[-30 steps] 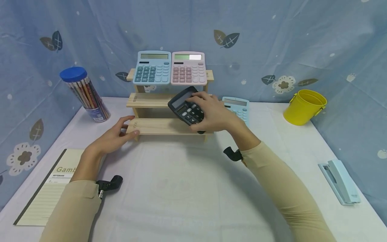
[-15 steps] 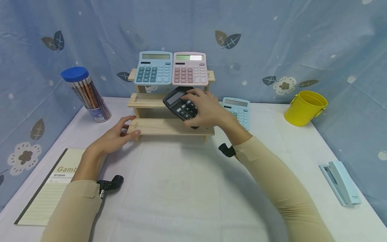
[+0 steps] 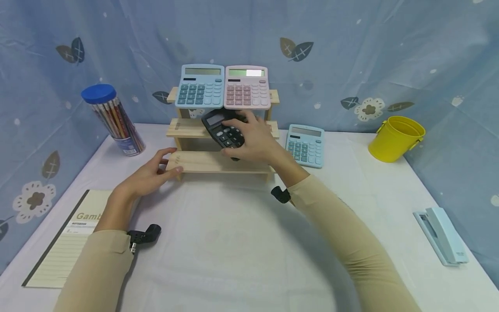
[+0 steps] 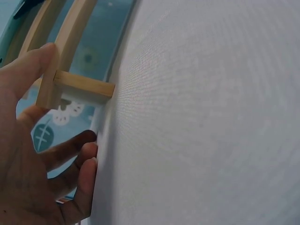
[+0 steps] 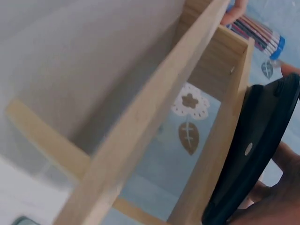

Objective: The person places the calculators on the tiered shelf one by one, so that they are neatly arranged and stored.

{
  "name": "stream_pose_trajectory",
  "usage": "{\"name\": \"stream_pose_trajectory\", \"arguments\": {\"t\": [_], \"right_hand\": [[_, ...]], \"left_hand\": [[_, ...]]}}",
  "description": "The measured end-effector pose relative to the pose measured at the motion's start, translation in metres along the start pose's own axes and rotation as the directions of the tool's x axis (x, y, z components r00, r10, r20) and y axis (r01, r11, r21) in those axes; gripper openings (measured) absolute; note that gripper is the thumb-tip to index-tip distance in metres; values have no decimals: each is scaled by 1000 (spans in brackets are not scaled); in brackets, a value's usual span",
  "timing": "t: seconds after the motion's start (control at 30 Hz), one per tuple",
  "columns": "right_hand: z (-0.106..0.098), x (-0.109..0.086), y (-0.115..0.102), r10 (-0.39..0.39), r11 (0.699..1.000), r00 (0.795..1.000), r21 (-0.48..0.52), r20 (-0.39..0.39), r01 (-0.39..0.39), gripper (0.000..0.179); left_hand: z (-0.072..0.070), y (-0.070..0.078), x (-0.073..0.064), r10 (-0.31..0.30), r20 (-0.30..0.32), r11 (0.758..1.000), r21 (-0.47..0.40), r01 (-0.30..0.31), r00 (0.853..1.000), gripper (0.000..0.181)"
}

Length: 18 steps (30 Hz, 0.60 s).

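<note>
My right hand (image 3: 255, 139) grips a black calculator (image 3: 226, 130) by its right side, tilted over the middle step of a three-step wooden rack (image 3: 218, 162). In the right wrist view the calculator (image 5: 255, 145) is seen from its edge, close to the middle board; whether it touches the wood I cannot tell. My left hand (image 3: 146, 177) holds the left end of the lowest step between thumb and forefinger. The other fingers (image 4: 70, 150) hang loosely below. A blue calculator (image 3: 200, 86) and a pink calculator (image 3: 247, 87) lean side by side on the top step.
Another blue calculator (image 3: 305, 146) lies right of the rack. A yellow bucket (image 3: 395, 138) and a light blue stapler (image 3: 442, 236) are at the right. A tub of pencils (image 3: 117, 121) with a blue lid and a notebook (image 3: 70, 238) are at the left.
My right hand has carried the black calculator left and slightly up, from the rack's right end to over the middle step. The left hand keeps its hold on the rack.
</note>
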State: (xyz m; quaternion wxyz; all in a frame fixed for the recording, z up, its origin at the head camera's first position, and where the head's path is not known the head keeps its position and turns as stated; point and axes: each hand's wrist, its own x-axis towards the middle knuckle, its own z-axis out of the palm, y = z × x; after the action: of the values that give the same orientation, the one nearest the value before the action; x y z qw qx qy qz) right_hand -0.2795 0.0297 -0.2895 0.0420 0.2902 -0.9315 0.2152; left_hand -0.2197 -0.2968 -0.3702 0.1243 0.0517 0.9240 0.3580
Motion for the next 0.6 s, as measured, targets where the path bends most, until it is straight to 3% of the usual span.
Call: {"name": "stream_pose_trajectory", "arguments": {"t": [0.2, 0.33, 0.47, 0.6], "right_hand": [[5, 0, -3, 13, 1000, 1000, -9, -11, -13, 82], [-3, -2, -1, -16, 1000, 995, 8, 95, 15, 92], [-12, -4, 3, -56, 998, 975, 52, 216, 46, 101], [-13, -3, 6, -84, 995, 967, 80, 241, 67, 97]], "left_hand": [[0, 1, 1, 12, -5, 1000, 1, -12, 1000, 90], [1, 3, 1, 20, -3, 1000, 8, -20, 1000, 90], [1, 4, 2, 21, -2, 1000, 11, -21, 1000, 89], [0, 1, 1, 14, 2, 1000, 3, -14, 1000, 89]]}}
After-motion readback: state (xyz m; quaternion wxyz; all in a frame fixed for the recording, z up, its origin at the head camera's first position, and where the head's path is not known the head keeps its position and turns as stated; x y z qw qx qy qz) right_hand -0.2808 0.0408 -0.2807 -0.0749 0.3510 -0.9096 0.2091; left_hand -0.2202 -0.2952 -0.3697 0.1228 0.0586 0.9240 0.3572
